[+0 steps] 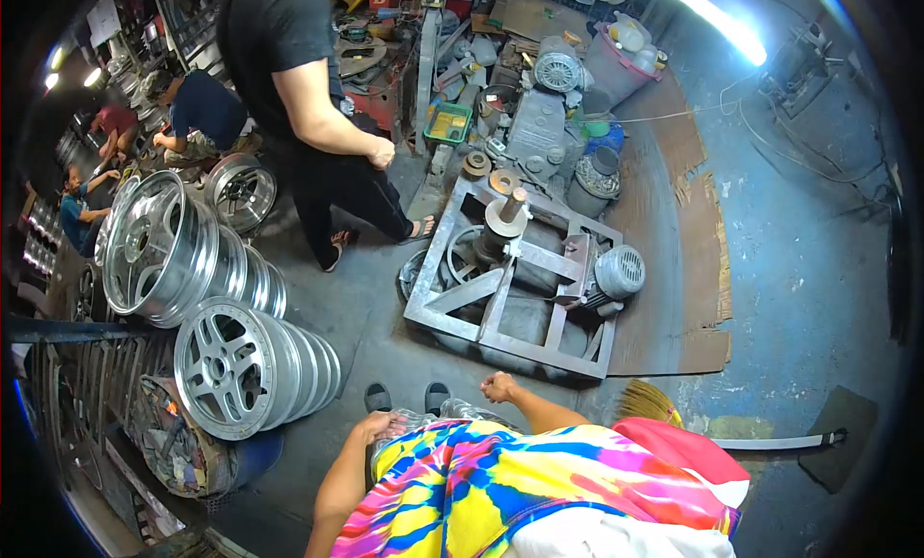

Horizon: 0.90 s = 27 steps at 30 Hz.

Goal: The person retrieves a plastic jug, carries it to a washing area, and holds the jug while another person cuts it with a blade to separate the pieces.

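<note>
My left hand [383, 425] lies over my left knee, its fingers stretched out on grey patterned cloth [421, 419]. Beyond my right knee is my right hand [499, 387], its fingers curled closed and no object showing in them. My sandals [438, 395] rest on the floor just past my knees. In front of the right hand stands a welded metal frame [462, 338] carrying an upright shaft [513, 207] and an electric motor [619, 272]. A stack of alloy wheel rims [226, 365] is to the left of my left hand.
A person in black [289, 86] stands beyond the frame's left side. Two people [207, 110] [82, 207] crouch among rims at far left. Cardboard [674, 269], a broom [647, 404], buckets [589, 187] and a cluttered heap with another motor [558, 69] lie right and behind.
</note>
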Each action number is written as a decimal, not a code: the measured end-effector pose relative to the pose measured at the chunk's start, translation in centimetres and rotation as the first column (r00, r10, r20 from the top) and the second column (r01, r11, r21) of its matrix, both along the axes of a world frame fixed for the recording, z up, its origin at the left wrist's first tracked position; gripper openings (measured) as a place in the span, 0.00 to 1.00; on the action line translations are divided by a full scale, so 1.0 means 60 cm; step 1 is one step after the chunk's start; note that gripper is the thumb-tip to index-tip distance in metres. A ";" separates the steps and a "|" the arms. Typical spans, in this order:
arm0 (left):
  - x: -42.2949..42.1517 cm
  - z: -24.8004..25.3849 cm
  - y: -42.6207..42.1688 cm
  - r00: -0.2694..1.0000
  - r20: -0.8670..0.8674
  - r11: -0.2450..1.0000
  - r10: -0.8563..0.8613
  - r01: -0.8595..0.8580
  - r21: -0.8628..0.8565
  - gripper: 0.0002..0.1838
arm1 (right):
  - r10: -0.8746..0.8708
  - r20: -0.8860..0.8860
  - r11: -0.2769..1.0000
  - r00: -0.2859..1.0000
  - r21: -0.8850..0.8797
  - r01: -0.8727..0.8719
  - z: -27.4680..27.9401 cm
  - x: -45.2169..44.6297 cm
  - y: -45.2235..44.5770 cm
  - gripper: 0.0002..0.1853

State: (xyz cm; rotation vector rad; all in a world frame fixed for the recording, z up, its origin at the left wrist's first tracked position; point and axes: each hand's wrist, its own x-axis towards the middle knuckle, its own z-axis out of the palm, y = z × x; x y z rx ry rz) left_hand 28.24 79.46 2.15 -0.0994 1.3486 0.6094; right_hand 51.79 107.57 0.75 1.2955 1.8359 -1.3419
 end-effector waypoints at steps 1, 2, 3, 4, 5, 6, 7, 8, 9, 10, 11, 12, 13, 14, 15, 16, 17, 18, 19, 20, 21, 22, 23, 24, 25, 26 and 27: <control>0.000 0.000 -0.001 1.000 0.003 1.000 -0.006 0.006 0.005 0.18 | -0.007 -0.003 1.000 1.000 -0.003 0.007 -0.002 -0.001 0.001 0.11; -0.001 0.000 -0.001 1.000 0.005 1.000 -0.011 0.011 0.010 0.18 | -0.012 -0.007 1.000 1.000 -0.007 0.012 -0.004 -0.003 0.001 0.11; -0.002 -0.002 -0.001 1.000 0.007 1.000 -0.014 0.014 0.014 0.18 | -0.017 -0.011 1.000 1.000 -0.010 0.017 -0.002 -0.006 0.002 0.12; -0.003 -0.005 -0.002 1.000 0.014 1.000 -0.009 0.009 0.017 0.18 | -0.009 -0.012 1.000 1.000 -0.006 0.009 -0.001 -0.009 0.001 0.12; -0.004 -0.008 -0.004 1.000 0.022 1.000 -0.003 0.002 0.019 0.18 | 0.000 -0.013 1.000 1.000 -0.002 0.000 0.001 -0.012 -0.002 0.12; -0.005 -0.010 -0.006 1.000 0.029 1.000 0.004 -0.005 0.021 0.18 | 0.009 -0.014 1.000 1.000 0.002 -0.009 0.001 -0.016 -0.005 0.12; -0.005 -0.013 -0.008 1.000 0.028 1.000 0.012 -0.012 0.018 0.17 | 0.014 -0.018 1.000 1.000 -0.001 -0.014 -0.002 -0.019 -0.009 0.12; -0.005 -0.015 -0.009 0.999 0.027 1.000 0.019 -0.019 0.015 0.17 | 0.018 -0.022 1.000 1.000 -0.004 -0.018 -0.003 -0.021 -0.012 0.12; -0.004 -0.010 -0.008 0.999 0.027 1.000 0.024 -0.025 0.013 0.17 | 0.021 -0.025 1.000 0.999 -0.007 -0.022 -0.004 -0.023 -0.014 0.12; -0.004 -0.006 -0.007 1.000 0.013 1.000 0.016 -0.017 0.009 0.16 | 0.028 -0.021 1.000 0.999 -0.007 -0.028 -0.005 -0.025 -0.016 0.12; -0.003 -0.002 -0.006 1.000 -0.001 1.000 0.008 -0.008 0.005 0.16 | 0.034 -0.018 0.999 0.999 -0.006 -0.034 -0.005 -0.027 -0.018 0.12; -0.003 0.005 -0.004 1.000 -0.015 1.000 0.000 0.000 0.000 0.15 | 0.040 -0.014 0.999 0.999 -0.006 -0.040 -0.004 -0.029 -0.020 0.12; -0.003 0.013 -0.003 1.000 -0.014 1.000 0.010 -0.010 0.001 0.15 | 0.047 -0.011 0.999 0.999 -0.009 -0.047 -0.003 -0.029 -0.020 0.12; -0.003 0.020 -0.002 1.000 -0.012 1.000 0.020 -0.020 0.002 0.14 | 0.053 -0.008 0.999 0.999 -0.012 -0.053 -0.001 -0.030 -0.019 0.12; -0.003 0.021 -0.003 1.000 -0.011 1.000 0.030 -0.029 0.002 0.14 | 0.059 -0.005 0.998 0.998 -0.015 -0.059 0.000 -0.031 -0.018 0.12; -0.003 0.020 -0.004 1.000 -0.012 1.000 0.024 -0.024 0.001 0.14 | 0.050 -0.001 0.999 0.999 -0.020 -0.050 -0.001 -0.031 -0.017 0.12; -0.004 0.019 -0.003 1.000 -0.013 1.000 0.019 -0.019 0.000 0.14 | 0.042 0.003 0.999 0.999 -0.024 -0.042 -0.002 -0.031 -0.016 0.12; -0.005 0.018 -0.003 1.000 -0.014 1.000 0.014 -0.014 0.000 0.14 | 0.033 0.007 0.999 0.999 -0.028 -0.033 -0.001 -0.031 -0.015 0.12; -0.005 0.017 -0.003 1.000 -0.010 1.000 0.024 -0.024 0.001 0.14 | 0.030 0.008 0.999 1.000 -0.028 -0.030 0.000 -0.031 -0.014 0.12; -0.004 0.016 -0.003 0.999 -0.005 0.999 0.033 -0.033 0.002 0.14 | 0.027 0.009 0.999 1.000 -0.028 -0.027 0.001 -0.031 -0.013 0.12; -0.004 0.012 -0.004 0.999 -0.001 0.999 0.043 -0.043 0.003 0.14 | 0.024 0.010 0.999 1.000 -0.029 -0.024 0.003 -0.030 -0.013 0.12; -0.005 0.008 -0.004 0.999 -0.001 0.999 0.033 -0.033 0.004 0.14 | 0.018 0.011 0.999 1.000 -0.028 -0.018 0.006 -0.031 -0.013 0.11; -0.006 0.004 -0.003 1.000 -0.002 1.000 0.023 -0.023 0.004 0.13 | 0.012 0.011 1.000 1.000 -0.027 -0.012 0.008 -0.031 -0.013 0.11; -0.006 0.003 -0.003 1.000 -0.001 1.000 0.013 -0.013 0.004 0.13 | 0.006 0.013 1.000 1.000 -0.027 -0.006 0.009 -0.031 -0.014 0.11; -0.005 0.002 -0.002 1.000 0.001 1.000 0.013 -0.013 0.005 0.13 | 0.006 0.015 1.000 1.000 -0.019 -0.006 0.010 -0.030 -0.014 0.11; -0.006 -0.001 -0.001 1.000 0.005 1.000 0.015 -0.015 0.003 0.13 | 0.008 0.019 1.000 1.000 -0.013 -0.008 0.010 -0.031 -0.014 0.11; -0.006 0.000 -0.001 1.000 0.009 1.000 0.019 -0.019 0.000 0.13 | 0.011 0.023 1.000 1.000 -0.009 -0.011 0.011 -0.032 -0.016 0.11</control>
